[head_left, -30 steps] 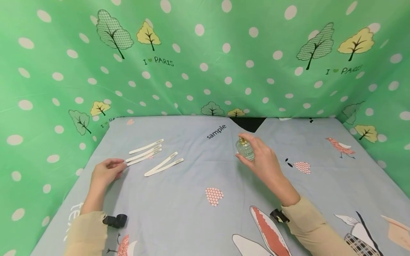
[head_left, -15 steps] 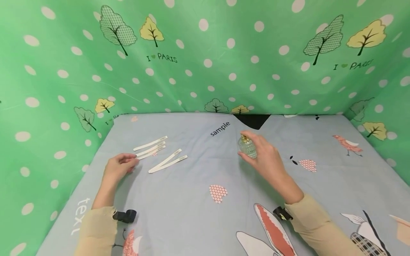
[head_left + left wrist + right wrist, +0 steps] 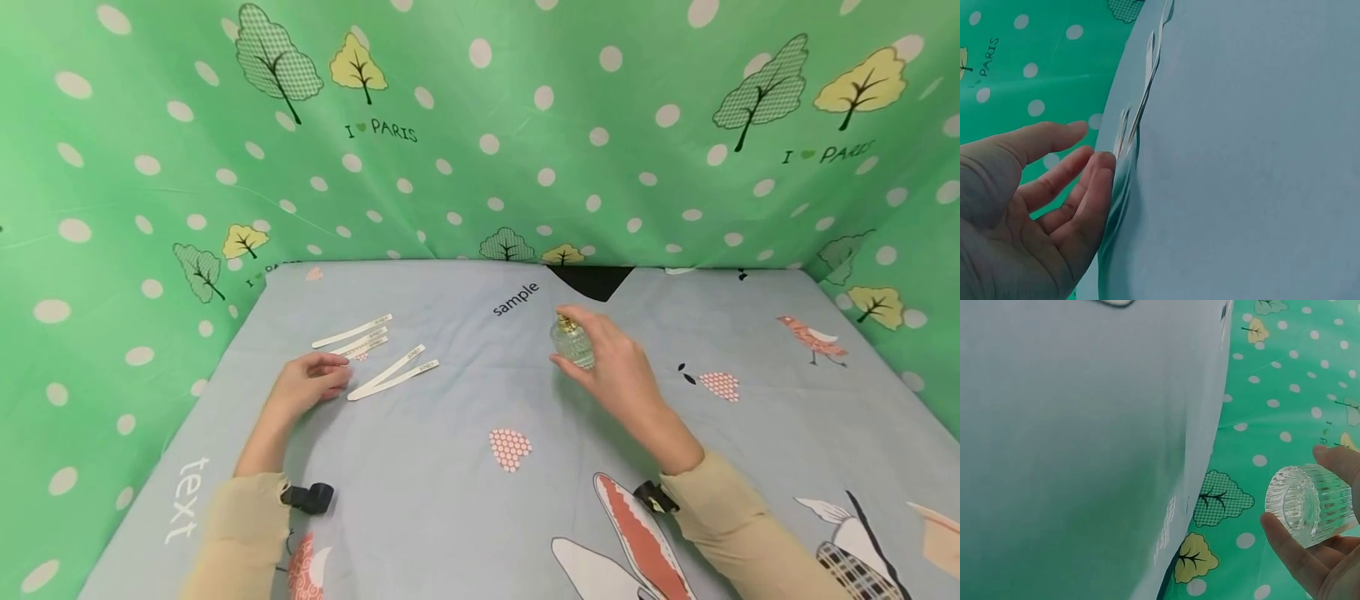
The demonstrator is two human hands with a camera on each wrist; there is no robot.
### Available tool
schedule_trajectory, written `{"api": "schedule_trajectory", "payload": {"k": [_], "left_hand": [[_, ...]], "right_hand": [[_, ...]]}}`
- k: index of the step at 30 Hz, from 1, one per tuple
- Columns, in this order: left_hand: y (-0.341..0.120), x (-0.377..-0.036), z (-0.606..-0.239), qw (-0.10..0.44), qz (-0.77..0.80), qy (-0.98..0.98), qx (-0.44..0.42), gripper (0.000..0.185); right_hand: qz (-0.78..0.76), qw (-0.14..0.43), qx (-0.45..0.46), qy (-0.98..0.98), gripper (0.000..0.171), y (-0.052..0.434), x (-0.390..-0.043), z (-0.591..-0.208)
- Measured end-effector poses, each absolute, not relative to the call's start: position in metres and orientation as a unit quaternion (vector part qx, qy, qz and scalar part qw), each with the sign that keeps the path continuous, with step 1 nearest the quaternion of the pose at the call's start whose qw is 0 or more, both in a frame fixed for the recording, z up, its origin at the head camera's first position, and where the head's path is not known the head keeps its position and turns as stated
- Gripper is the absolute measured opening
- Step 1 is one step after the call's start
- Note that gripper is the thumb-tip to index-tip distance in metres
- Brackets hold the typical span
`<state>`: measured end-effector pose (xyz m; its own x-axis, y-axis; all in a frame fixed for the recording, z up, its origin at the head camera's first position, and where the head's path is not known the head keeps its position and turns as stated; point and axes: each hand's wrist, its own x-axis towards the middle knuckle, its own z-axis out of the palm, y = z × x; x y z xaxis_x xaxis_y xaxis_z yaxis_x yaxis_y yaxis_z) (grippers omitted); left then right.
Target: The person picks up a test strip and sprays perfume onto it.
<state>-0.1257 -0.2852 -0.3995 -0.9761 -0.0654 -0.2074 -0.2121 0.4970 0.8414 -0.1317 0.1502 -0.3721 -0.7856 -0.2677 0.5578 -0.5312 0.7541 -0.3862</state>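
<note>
My right hand (image 3: pixel 626 375) grips a ribbed clear glass perfume bottle (image 3: pixel 572 345) with a gold spray neck, held above the cloth. In the right wrist view, thumb and fingers wrap the bottle (image 3: pixel 1311 503), its base facing the camera. My left hand (image 3: pixel 303 387) hovers at the near ends of several white paper test strips (image 3: pixel 352 331). Its fingers are loosely bent with thumb apart, and nothing shows between them in the left wrist view. Two more strips (image 3: pixel 396 380) lie in a V just right of this hand, which hides the near ends of the others.
A grey-blue printed cloth (image 3: pixel 450 500) covers the table. Green dotted fabric (image 3: pixel 450 108) stands along the back and both sides. Black cameras are strapped at the left wrist (image 3: pixel 311 498) and right wrist (image 3: pixel 654 497).
My left hand has moved right along the strips toward the V-shaped pair. The right hand has kept its grip on the perfume bottle, almost in place. The head view has shifted slightly.
</note>
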Motion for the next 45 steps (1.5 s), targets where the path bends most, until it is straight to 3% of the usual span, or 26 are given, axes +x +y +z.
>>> {"api": "schedule_trajectory", "payload": {"k": [6, 13, 25, 30, 45], "left_hand": [[-0.276, -0.127, -0.402, 0.09, 0.437, 0.893, -0.061, 0.038], [-0.261, -0.126, -0.402, 0.062, 0.313, 0.948, -0.023, 0.025], [-0.254, -0.127, -0.401, 0.076, 0.325, 0.943, -0.014, 0.008], [-0.258, -0.125, -0.403, 0.08, 0.327, 0.941, -0.027, 0.014], [-0.251, -0.125, -0.383, -0.023, 0.353, 0.935, -0.013, 0.017]], "right_hand": [[0.276, 0.243, 0.227, -0.902, 0.07, 0.148, -0.131, -0.372], [0.274, 0.251, 0.234, -0.898, 0.07, 0.147, -0.13, -0.373], [0.271, 0.255, 0.235, -0.898, 0.07, 0.148, -0.129, -0.372], [0.272, 0.25, 0.233, -0.899, 0.07, 0.148, -0.128, -0.374], [0.27, 0.251, 0.227, -0.901, 0.069, 0.148, -0.127, -0.373]]}}
